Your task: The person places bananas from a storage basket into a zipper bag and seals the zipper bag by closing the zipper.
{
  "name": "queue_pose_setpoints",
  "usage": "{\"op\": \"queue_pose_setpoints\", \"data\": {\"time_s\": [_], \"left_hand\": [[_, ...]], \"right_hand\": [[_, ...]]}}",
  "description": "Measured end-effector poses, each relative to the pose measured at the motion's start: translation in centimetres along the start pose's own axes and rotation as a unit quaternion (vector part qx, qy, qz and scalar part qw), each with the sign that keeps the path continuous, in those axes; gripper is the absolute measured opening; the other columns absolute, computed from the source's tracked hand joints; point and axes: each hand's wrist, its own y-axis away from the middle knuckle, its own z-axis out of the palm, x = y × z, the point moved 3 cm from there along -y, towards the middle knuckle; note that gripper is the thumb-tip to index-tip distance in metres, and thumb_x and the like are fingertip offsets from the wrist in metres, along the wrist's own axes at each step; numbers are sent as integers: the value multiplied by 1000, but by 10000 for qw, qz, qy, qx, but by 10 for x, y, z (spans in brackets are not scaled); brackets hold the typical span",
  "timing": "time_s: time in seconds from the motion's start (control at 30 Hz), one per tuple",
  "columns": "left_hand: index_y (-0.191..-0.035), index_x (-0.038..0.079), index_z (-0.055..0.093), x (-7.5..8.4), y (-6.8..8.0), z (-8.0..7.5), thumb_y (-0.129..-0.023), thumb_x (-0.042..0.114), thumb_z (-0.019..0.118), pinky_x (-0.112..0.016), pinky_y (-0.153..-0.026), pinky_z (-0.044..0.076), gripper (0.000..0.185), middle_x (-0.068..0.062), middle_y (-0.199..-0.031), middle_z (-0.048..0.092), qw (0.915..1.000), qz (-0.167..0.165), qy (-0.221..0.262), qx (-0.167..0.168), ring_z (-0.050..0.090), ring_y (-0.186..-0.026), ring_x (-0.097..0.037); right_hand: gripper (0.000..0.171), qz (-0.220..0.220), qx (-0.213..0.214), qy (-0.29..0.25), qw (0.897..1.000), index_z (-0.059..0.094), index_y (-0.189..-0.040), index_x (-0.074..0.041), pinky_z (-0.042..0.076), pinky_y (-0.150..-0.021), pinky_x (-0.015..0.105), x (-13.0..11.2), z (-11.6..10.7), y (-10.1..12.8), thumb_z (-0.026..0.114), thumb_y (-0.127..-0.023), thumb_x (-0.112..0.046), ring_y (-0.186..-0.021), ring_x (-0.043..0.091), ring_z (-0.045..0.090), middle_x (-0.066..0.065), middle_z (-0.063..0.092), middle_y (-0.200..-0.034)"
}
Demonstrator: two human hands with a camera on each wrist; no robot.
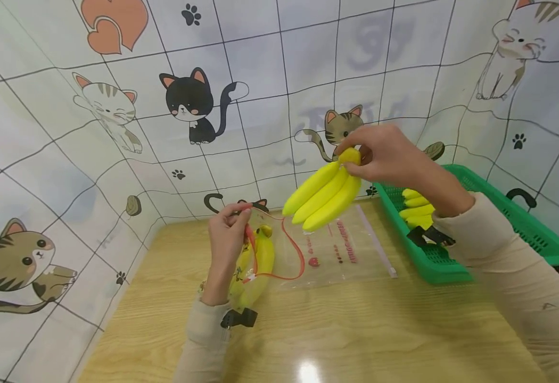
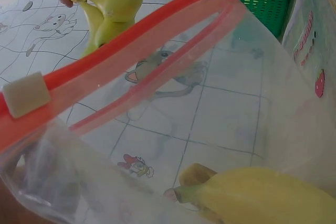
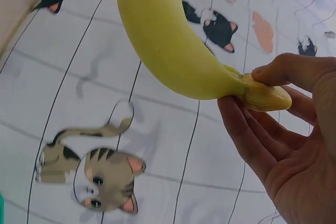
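Observation:
My right hand (image 1: 380,151) pinches a bunch of bananas (image 1: 329,194) by its stem, holding it up in the air with the tips pointing down and left. The right wrist view shows thumb and fingers round the stem of the bananas (image 3: 173,40). My left hand (image 1: 227,234) grips the red-edged mouth of a clear slider zip bag (image 1: 303,260). The mouth gapes, and its white slider (image 2: 26,95) shows in the left wrist view. Inside that bag lie other bananas (image 1: 262,258), below and beside the left hand.
A second clear bag (image 1: 356,244) with a pale lilac zip edge lies flat on the wooden table (image 1: 346,330). At the right stands a green basket (image 1: 481,186) holding more bananas (image 1: 416,205), partly behind my right forearm. A cat-print sheet (image 1: 270,106) covers the wall behind.

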Motion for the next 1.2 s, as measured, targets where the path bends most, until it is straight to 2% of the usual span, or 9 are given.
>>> {"op": "queue_pose_setpoints", "data": {"time_s": [0.13,0.23,0.4,0.57,0.77,1.0,1.2], "left_hand": [[-112,9,74,0,0,1,-101,14,65,-19,-42,36,15,4,-54,58,10000,-1,9,4,43,-42,-10],[-111,9,74,0,0,1,-101,15,65,-19,-42,37,15,4,-54,58,10000,10,13,-5,44,-42,-10],[-110,9,74,0,0,0,-101,15,66,-18,-42,37,15,4,-54,58,10000,34,-42,46,44,-42,-10],[-111,7,74,-1,0,0,-101,14,66,-18,-43,41,15,3,-54,59,10000,22,-55,64,46,-42,-11],[-110,8,74,0,-1,1,-101,14,65,-18,-42,40,15,3,-54,59,10000,56,-67,26,46,-41,-11],[-111,11,75,0,0,1,-101,17,65,-18,-43,41,14,4,-55,59,9997,-44,-208,106,45,-42,-11],[-112,10,74,2,1,1,-101,18,66,-18,-43,42,16,4,-55,59,9997,-150,-138,147,46,-42,-11]], "right_hand": [[21,-383,348,-207,9984,75,-110,-6,63,-68,31,-14,18,5,77,-89,-5,-74,16,70,7,69,-97],[21,-633,625,-194,9958,76,-108,-6,63,-68,32,-25,31,9,78,-88,-4,-75,16,69,6,69,-96],[20,-711,831,-224,9937,76,-109,-5,59,-65,28,-41,55,13,77,-89,-5,-76,17,65,7,71,-102],[20,-690,937,-175,9931,76,-109,-5,60,-66,28,-54,75,16,77,-89,-4,-78,18,65,8,71,-102],[22,-695,1406,161,9875,78,-107,-6,59,-64,26,-70,95,22,80,-85,-5,-72,19,66,9,71,-103],[25,-997,2073,637,9711,80,-106,-10,56,-56,25,-91,114,31,84,-81,-7,-66,18,68,9,72,-102],[23,-1089,2107,791,9682,81,-103,-12,54,-53,25,-104,119,37,83,-81,-9,-69,17,70,8,71,-100]]}}
